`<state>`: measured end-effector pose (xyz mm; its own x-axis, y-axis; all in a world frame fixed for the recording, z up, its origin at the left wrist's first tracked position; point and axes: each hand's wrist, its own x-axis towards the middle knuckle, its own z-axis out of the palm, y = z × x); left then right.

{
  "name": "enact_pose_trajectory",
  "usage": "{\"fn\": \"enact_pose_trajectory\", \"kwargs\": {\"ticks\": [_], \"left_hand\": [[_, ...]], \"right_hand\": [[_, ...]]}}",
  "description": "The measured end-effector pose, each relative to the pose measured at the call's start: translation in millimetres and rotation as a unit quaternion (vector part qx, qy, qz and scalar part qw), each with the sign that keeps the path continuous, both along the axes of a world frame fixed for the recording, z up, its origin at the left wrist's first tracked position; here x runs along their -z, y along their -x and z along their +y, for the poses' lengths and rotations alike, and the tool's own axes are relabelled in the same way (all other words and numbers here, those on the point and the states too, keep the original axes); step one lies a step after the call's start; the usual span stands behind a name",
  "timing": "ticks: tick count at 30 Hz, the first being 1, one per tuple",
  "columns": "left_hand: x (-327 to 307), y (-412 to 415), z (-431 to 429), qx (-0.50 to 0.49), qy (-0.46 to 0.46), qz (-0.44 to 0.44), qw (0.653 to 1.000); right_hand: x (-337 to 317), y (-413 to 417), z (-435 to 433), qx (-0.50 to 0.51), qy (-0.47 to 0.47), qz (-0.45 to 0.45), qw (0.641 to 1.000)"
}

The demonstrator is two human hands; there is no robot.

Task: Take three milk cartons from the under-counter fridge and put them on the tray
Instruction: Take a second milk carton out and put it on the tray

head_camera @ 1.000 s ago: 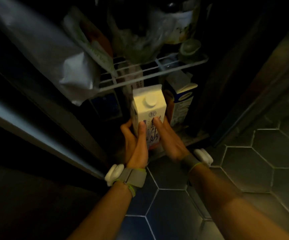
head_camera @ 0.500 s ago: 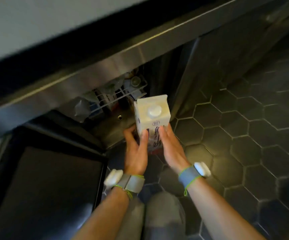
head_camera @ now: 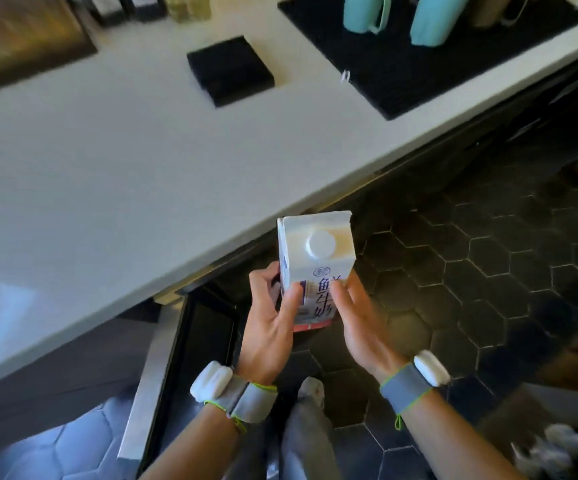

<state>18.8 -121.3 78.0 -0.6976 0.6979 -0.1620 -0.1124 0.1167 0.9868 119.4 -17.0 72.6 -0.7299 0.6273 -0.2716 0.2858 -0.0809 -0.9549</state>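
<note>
Both hands, left hand and right hand, have fingers clamped on the upright milk carton; bench lies up-left, tray unclear.

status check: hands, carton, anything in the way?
Left hand and right hand both clamped on one milk carton, upright, cap up. Carton below counter edge. Fridge door open at left. No tray identifiable.

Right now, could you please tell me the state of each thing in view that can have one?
Milk carton: upright, cap on, held off the counter.
Left hand: gripping the carton.
Right hand: gripping the carton.
Fridge door: open.
White counter: carton not yet on it.
</note>
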Motion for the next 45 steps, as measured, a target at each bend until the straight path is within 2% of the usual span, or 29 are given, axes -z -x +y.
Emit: {"fn": "enact_pose_trajectory", "kwargs": {"ticks": [2,7,9,14,17,21,27,35,45], "left_hand": [[-45.3,12.9,-12.6,-0.022,-0.007,0.003,1.000],[-109.6,31.6,-30.5,-0.043,-0.006,0.001,0.999],[-140.0,44.8,-46.4,-0.081,-0.026,0.024,0.996],[-169.5,65.9,-62.7,-0.088,-0.061,0.039,0.994],[-184.3,84.7,-91.4,-0.126,-0.080,0.068,0.987],[-199.3,105.9,-127.3,-0.167,-0.097,0.053,0.980],[-207.7,169.1,-216.1,-0.233,-0.065,0.086,0.967],[-182.7,299.8,-338.8,-0.234,-0.064,0.108,0.964],[-146.0,456.1,-415.6,-0.255,-0.044,0.100,0.961]], "right_hand": [[-41.8,13.0,-2.7,-0.037,-0.012,0.020,0.999],[-105.1,40.5,-3.6,-0.103,-0.036,0.074,0.991],[-136.6,63.6,-12.2,-0.146,-0.050,0.097,0.983],[-163.1,97.5,-23.8,-0.181,-0.049,0.113,0.976],[-180.9,126.3,-46.4,-0.215,-0.060,0.118,0.968],[-193.7,160.8,-81.6,-0.254,-0.074,0.118,0.957],[-205.4,232.8,-169.4,-0.288,-0.084,0.118,0.947],[-189.1,361.3,-298.5,-0.277,-0.079,0.122,0.950],[-161.8,520.8,-379.6,-0.284,-0.082,0.142,0.945]]}}
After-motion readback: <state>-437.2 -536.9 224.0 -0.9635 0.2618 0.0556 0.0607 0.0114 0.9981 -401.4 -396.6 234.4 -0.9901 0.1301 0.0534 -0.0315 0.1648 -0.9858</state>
